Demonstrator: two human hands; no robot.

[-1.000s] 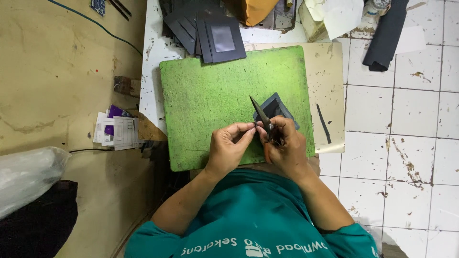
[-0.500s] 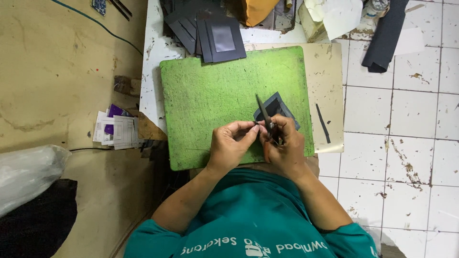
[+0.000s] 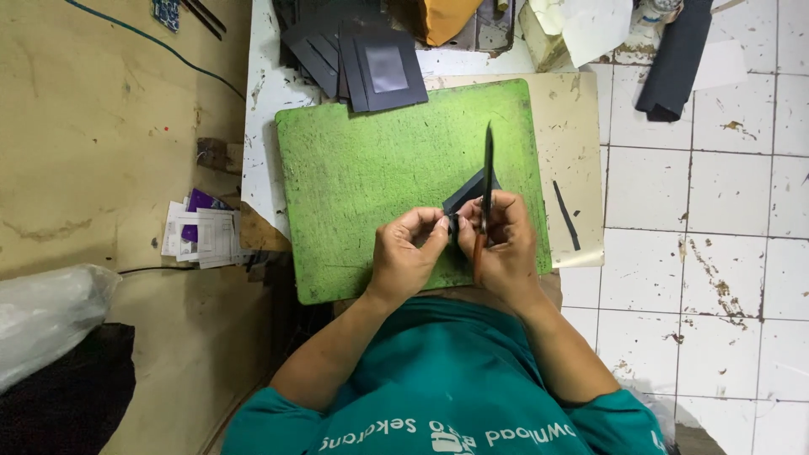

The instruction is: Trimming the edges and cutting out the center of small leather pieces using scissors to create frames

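Observation:
My left hand [image 3: 406,257] pinches the near edge of a small dark square piece [image 3: 468,192] over the green cutting mat [image 3: 371,168]. My right hand [image 3: 504,246] grips the same piece and a pair of scissors [image 3: 487,173] whose dark blades point straight away from me. The handles are hidden inside my fist. Both hands touch each other above the mat's near right corner. A thin dark offcut strip [image 3: 566,215] lies just right of the mat on a beige sheet [image 3: 580,143].
A stack of dark frame-like pieces [image 3: 371,63] lies at the mat's far edge. Folded dark fabric [image 3: 678,59] rests on the white tiled floor at right. Paper slips [image 3: 200,236] and a plastic bag [image 3: 42,316] sit at left on the tan floor.
The scissors have swung from a leftward tilt to pointing straight away, and the dark piece has turned on edge between my hands. Both hands stay in place.

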